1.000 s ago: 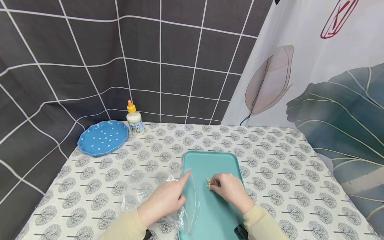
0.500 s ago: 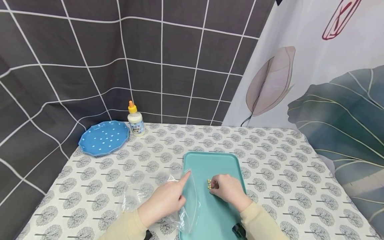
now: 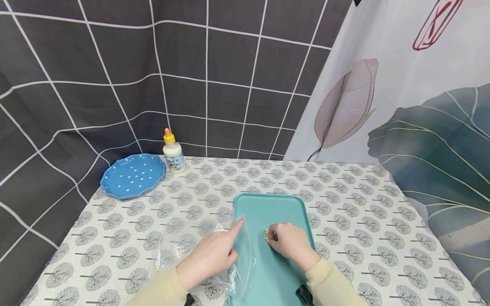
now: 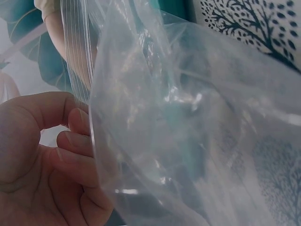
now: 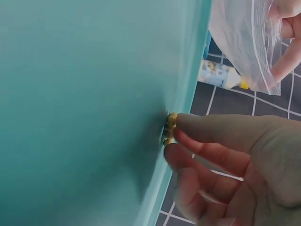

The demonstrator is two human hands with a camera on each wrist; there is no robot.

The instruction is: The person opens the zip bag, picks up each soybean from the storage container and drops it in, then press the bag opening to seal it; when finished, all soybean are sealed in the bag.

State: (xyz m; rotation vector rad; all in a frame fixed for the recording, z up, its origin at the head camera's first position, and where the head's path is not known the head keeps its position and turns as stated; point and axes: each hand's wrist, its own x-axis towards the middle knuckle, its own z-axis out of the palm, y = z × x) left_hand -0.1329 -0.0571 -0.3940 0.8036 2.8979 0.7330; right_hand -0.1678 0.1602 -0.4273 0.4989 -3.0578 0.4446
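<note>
Our right grip (image 3: 292,243) pinches beads (image 3: 266,235) on the tray (image 3: 268,208); at nine o'clock, our left grip (image 3: 209,256) holds the bag (image 3: 180,242).

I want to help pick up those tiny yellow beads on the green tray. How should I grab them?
Pinch the yellow beads from above with fingertips, thumb on one side and forefinger on the other, as the right hand does. They are tiny, round and lie loose on the flat teal tray, so they would probably roll from a sideways push.
</note>
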